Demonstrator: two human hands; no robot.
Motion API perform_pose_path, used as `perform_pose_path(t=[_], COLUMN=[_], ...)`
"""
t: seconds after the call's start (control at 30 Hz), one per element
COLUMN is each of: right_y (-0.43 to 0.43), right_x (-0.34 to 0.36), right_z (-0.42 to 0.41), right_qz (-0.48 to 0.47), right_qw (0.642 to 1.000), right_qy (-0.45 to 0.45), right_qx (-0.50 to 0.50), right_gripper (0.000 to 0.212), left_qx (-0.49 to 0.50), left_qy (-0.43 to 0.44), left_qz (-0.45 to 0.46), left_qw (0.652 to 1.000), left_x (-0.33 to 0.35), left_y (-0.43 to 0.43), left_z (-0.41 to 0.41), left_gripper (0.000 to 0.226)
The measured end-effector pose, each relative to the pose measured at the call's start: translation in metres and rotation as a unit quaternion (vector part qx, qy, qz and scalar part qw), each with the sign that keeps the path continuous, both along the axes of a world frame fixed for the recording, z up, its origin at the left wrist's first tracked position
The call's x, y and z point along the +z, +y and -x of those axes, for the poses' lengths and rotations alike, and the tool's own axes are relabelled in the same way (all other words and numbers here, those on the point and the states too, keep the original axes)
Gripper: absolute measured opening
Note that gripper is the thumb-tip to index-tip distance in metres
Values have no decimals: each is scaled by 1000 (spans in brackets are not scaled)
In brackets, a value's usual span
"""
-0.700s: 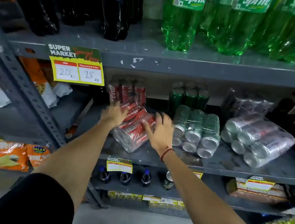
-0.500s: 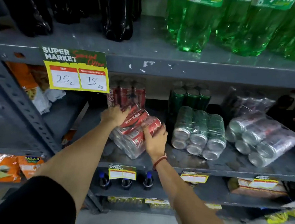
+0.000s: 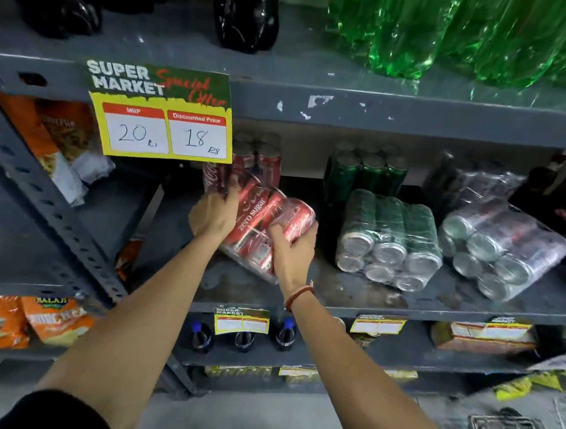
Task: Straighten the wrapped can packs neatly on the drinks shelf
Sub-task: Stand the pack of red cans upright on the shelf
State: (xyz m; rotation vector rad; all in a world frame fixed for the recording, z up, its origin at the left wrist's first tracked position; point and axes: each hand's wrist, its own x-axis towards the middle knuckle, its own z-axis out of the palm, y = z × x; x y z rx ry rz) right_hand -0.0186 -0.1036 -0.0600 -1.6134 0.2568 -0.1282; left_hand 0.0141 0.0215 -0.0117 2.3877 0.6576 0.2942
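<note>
Both hands grasp the red can pack (image 3: 267, 226) on the drinks shelf (image 3: 404, 302), near its left end and just behind the front edge. The left hand (image 3: 213, 215) clasps the pack's upper left side; the right hand (image 3: 292, 246) wraps its front right corner, where 0.5 s ago it pressed lower on the front face. The pack has tipped up since then and now sits tilted, cans pointing up and right. The green can pack (image 3: 388, 240) at mid-shelf and the silver can pack (image 3: 501, 250) toward the right end lie unchanged, well apart from the hands.
</note>
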Motion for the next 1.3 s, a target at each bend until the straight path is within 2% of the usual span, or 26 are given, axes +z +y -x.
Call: perform_pose_path(t=[0.1,0.2,0.3,0.47,0.57,0.67,0.73,0.8,0.87,0.93,1.0,1.07,1.1,1.17,1.23,1.3], right_y=[-1,-12,-17,-29,-37,-37,-36,-39,-43,-42,-32,-14,-3,16,27,25], right_x=[-2,-9,-16,-22,-10,6,14,20,22,22,15,5,-1,-5,-6,-2], right_z=[6,12,18,21,14,-9,-24,-32,-32,-23,-7,18,33,57,66,60], right_qz=[112,180,222,262,199,122,69,68,76,63,75,119,137,158,161,161], right_qw=[987,967,952,935,947,965,980,981,980,985,987,984,982,977,977,976], right_qy=[-101,-144,-167,-199,-213,-182,-116,-60,-56,-71,-99,-121,-128,-138,-131,-140], right_qx=[57,113,129,136,139,144,146,173,173,146,101,45,25,26,51,51], right_gripper=[96,103,103,99,92,84,73,55,35,25,27,42,53,61,60,57], left_qx=[-15,-35,-28,-30,-6,111,114,53,37,44,50,69,72,55,39,67], left_qy=[-87,-146,-157,-150,-162,-257,-273,-233,-204,-213,-257,-276,-257,-208,-161,-146], left_qz=[208,301,321,308,311,322,348,370,380,386,418,454,473,509,517,500], left_qw=[974,942,933,939,937,904,890,898,901,896,870,844,839,834,840,851], left_x=[-11,-28,-39,-58,-57,-46,-42,-45,-47,-45,-46,-49,-52,-55,-56,-48], left_y=[4,2,3,12,12,-24,-64,-96,-109,-106,-91,-62,-43,-10,12,18], left_z=[7,19,25,43,47,67,86,95,89,84,82,78,74,68,63,65], left_gripper=[71,63,61,61,60,55,59,76,87,89,85,71,66,61,74,81])
